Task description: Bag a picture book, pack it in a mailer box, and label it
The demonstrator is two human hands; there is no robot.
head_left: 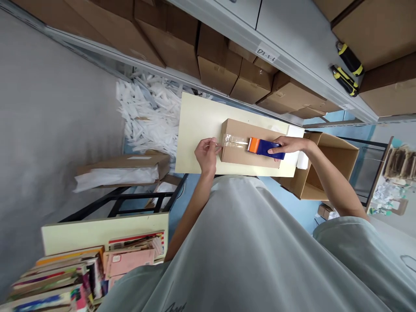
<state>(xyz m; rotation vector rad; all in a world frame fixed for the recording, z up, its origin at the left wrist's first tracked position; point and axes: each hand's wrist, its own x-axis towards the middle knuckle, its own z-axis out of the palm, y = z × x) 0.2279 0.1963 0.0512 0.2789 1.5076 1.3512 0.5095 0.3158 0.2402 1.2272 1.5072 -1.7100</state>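
Observation:
A long brown cardboard box (243,157) lies on a cream tabletop (195,117) in front of me. My right hand (284,145) is wrapped round a blue tape dispenser (269,148) with an orange, toothed head, held over the top of the box. A strip of clear packing tape (234,141) runs along the top from the dispenser to the box's left end. There my left hand (207,152) has thumb and fingers pinched together beside the end face; the tape's end seems to be between them, though it is hard to see.
Cardboard boxes (224,65) fill the metal shelf behind the table. Two yellow-black utility knives (346,80) lie on the upper shelf. An open carton (338,162) stands to the right, shredded white paper (146,112) to the left. Books (65,277) are at lower left.

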